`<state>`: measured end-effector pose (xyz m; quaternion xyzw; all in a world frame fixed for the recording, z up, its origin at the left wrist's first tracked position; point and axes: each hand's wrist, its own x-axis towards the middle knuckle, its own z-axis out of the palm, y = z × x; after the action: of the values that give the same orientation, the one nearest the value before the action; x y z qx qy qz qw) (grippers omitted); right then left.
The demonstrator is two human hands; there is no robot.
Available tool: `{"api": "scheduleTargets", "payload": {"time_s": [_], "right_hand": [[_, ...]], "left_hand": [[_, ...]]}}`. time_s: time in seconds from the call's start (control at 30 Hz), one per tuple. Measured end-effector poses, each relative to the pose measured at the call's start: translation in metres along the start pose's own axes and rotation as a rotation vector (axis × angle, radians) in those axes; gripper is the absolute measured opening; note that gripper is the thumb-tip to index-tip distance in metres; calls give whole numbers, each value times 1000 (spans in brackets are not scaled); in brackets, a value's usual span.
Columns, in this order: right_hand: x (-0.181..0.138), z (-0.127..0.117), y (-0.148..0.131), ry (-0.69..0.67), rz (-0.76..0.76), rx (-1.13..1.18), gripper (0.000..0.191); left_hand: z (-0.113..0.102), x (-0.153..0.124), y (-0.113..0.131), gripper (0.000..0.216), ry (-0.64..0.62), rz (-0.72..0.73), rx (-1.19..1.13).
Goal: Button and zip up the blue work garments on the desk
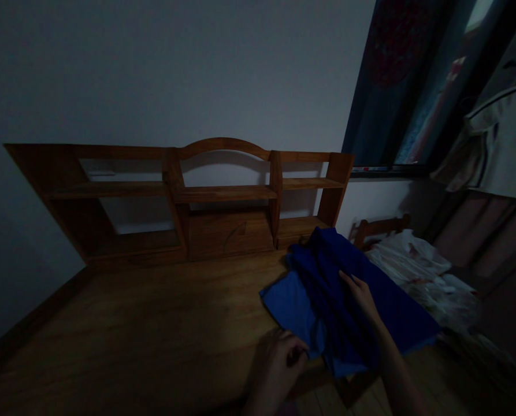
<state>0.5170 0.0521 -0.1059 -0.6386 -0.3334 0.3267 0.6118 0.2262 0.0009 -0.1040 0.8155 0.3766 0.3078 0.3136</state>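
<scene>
A deep blue cloth (396,306), with a lighter blue side showing at its left and lower edges, lies rumpled over the right part of the wooden table (153,323). Whether it is a garment I cannot tell. My left hand (279,361) is closed at the cloth's lower left edge, its fingertips pinched against the lighter blue side. On top of the folds rests my right hand (362,294), fingers stretched out and slightly apart, touching the deep blue side. Dim light blurs the fine detail.
A low wooden shelf unit (225,193) stands along the table's back, against the wall. To the right are a wooden chair (381,225) and crumpled plastic bags (414,254). A white shirt (509,138) hangs at far right, near a dark window (396,86).
</scene>
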Motion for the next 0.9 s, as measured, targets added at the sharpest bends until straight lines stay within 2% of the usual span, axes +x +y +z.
{"api": "scheduleTargets", "payload": {"time_s": [0.2,0.43,0.57,0.73,0.9], "right_hand": [[1,1,1,24,-20,-19,46],[-1,2,-4,2,-21,-19,46],[0,2,-3,-7,-30,-24,47],[-3,4,-4,-11,-50,-14,44],[-4,3,-5,2,-58,-29,41]], "left_hand": [[12,6,-4,15,32,-56,-6],[14,6,-8,12,23,-82,-45],[15,5,-10,17,11,-150,-106],[13,4,-9,28,15,-98,-95],[14,4,-8,29,13,-96,-77]]}}
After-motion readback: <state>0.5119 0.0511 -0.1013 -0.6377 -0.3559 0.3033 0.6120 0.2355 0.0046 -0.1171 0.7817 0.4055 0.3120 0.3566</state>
